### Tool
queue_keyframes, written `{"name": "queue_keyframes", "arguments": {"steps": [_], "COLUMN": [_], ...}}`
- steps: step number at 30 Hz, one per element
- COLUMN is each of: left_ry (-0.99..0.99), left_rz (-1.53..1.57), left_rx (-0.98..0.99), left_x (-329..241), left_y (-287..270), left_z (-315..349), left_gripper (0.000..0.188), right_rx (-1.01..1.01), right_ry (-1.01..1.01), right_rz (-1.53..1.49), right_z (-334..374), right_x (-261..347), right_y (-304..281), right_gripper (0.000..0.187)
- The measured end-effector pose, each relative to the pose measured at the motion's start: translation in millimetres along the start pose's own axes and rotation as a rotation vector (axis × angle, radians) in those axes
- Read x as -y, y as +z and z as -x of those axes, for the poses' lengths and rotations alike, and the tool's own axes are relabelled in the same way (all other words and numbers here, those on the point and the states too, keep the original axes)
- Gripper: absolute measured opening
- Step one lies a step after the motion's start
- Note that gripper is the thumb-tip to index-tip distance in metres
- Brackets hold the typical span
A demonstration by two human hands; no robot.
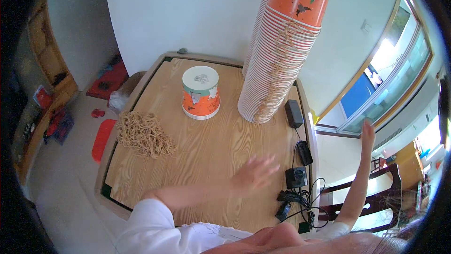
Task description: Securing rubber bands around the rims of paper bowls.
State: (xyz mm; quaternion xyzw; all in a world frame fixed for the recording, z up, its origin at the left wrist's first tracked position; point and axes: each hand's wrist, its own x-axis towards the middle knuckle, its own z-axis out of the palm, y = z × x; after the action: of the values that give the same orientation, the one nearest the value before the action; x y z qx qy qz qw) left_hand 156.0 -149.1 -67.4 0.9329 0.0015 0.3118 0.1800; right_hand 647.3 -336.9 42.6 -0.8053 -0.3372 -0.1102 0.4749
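Observation:
My left hand (256,174) is over the front middle of the wooden table, blurred by motion, its fingers apart and nothing visible in it. Off the table's right side, my right hand (368,134) is raised, seen edge-on, so its fingers cannot be made out. A short stack of upside-down orange and green paper tubs (201,98) stands at the table's middle back. To its left lies a tangled pile of brown twine strands (144,134). Tall stacks of the same kind of tub (282,61) rise at the back right, twine strands (277,73) hanging down the front one.
Black power adapters (296,177) and looped cables (307,207) lie along the table's right edge. A dark wooden chair (394,179) stands at the right, near a sliding glass door (399,85). A white wall (188,10) backs the table. Red mats (103,139) lie on the left floor.

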Motion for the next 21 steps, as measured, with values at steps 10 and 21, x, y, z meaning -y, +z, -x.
{"name": "queue_keyframes", "arguments": {"steps": [10,21], "left_ry": [-0.158,-0.186], "left_rz": [-0.093,-0.095], "left_rx": [0.361,0.459], "left_x": [-92,-95], "left_y": [62,54], "left_z": [102,90], "left_gripper": [0.067,0.077], "right_rx": [-0.050,-0.015], "right_ry": [0.289,0.440], "right_rz": [0.423,0.483], "right_z": [246,305], "right_x": [-283,-313], "right_y": [-125,-146], "right_gripper": [0.037,0.036]}}
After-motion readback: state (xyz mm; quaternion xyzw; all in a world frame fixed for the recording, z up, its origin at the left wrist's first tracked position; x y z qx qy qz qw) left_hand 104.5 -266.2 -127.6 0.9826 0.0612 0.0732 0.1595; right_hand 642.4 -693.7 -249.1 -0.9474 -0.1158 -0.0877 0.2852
